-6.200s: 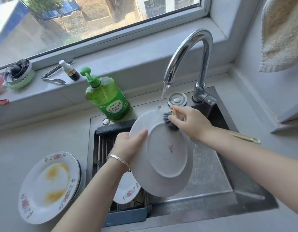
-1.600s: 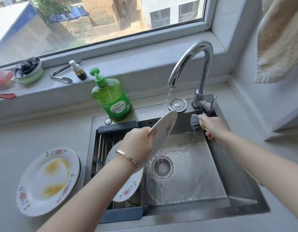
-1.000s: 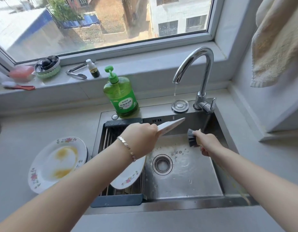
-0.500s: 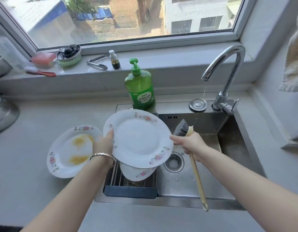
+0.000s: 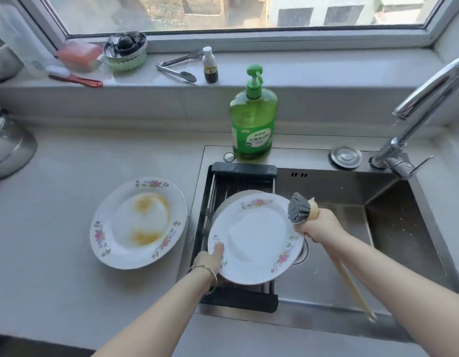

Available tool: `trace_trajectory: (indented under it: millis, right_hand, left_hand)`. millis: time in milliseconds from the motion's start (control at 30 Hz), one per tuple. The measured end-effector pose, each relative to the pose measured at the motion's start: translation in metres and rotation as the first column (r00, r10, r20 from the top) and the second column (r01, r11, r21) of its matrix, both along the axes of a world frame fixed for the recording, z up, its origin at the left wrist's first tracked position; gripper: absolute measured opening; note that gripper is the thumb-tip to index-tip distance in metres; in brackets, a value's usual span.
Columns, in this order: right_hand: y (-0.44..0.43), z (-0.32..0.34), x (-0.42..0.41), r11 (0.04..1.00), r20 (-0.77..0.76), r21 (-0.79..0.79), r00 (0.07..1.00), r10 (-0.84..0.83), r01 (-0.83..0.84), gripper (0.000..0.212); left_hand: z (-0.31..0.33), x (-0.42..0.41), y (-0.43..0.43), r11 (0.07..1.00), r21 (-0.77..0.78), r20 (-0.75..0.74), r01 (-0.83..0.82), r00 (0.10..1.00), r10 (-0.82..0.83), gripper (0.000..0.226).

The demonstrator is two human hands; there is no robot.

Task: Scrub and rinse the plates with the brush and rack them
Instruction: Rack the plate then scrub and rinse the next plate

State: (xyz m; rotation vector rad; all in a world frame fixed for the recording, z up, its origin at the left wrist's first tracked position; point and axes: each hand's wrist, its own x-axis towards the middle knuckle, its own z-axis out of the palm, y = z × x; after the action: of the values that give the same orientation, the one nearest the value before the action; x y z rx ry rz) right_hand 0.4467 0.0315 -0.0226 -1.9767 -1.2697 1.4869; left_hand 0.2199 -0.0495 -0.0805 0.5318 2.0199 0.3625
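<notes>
Centre frame: left hand pinches rim of clean plate over rack holding another plate; right hand fingers wrapped round brush; stained plate on counter, left.

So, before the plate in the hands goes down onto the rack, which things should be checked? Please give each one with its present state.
1. Upper face of the held plate free of stains: ok.
2. Its underside clean: cannot tell, hidden.
3. Left hand grips the rim, thumb on top: ok.
4. Right hand grips the brush firmly: ok.
5. Free room on the rack: cannot tell; a racked plate lies under the held one.
6. All plates washed: not ok; the stained plate on the counter has yellow marks.
</notes>
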Motion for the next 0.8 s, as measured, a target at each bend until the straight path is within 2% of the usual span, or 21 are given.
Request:
trace_trajectory:
  millis: [100,200,333,467,633,800]
  right_hand:
    - [0.007,-0.013,-0.003,0.996,0.126,0.040,0.989,0.071,-0.077,0.022]
    - [0.015,-0.021,-0.012,0.978,0.242,0.034,0.951,0.192,-0.206,0.010]
    - [0.022,-0.021,-0.029,0.943,0.362,0.014,0.881,0.305,-0.333,0.021]
    - [0.026,-0.020,-0.040,0.899,0.447,0.031,0.811,0.379,-0.437,0.013]
    - [0.031,-0.021,-0.042,0.854,0.535,0.027,0.729,0.427,-0.520,0.026]
    - [0.030,-0.021,-0.039,0.790,0.616,-0.041,0.607,0.502,-0.612,0.031]
  left_hand:
    - [-0.011,0.000,0.003,0.973,-0.098,-0.088,0.211,0.972,-0.220,0.059]
    - [-0.016,-0.004,0.007,0.946,-0.161,-0.109,0.281,0.948,-0.300,0.057]
    - [-0.028,-0.009,0.011,0.936,-0.205,-0.097,0.287,0.946,-0.311,0.047]
    - [-0.035,-0.010,0.015,0.928,-0.260,-0.074,0.268,0.953,-0.295,0.045]
    - [-0.027,-0.007,0.022,0.876,-0.320,-0.037,0.361,0.919,-0.392,0.048]
    - [-0.015,-0.006,0.025,0.872,-0.357,0.047,0.336,0.939,-0.342,0.049]
